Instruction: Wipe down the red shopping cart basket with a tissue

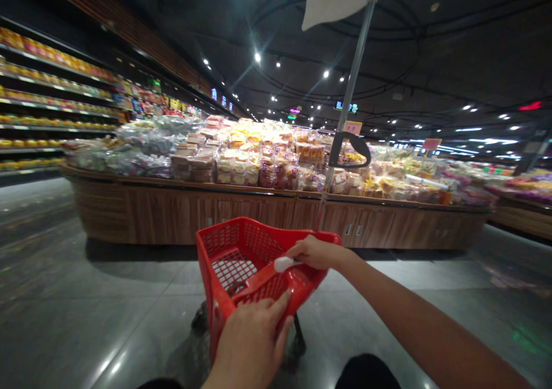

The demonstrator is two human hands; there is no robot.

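Fingers of the left hand (248,343) curled over the near rim of a red plastic shopping basket (228,262), while those of the right hand (317,252), just beyond, wrapped around its white handle grip (282,264).

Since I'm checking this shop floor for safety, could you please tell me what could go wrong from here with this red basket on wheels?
The red plastic basket looks tilted between the left hand and right hand, so it might tip. The tall metal pole could snag the stacked packaged bread on the wooden display counter if steered close. The glossy floor may also prove slippery underfoot.
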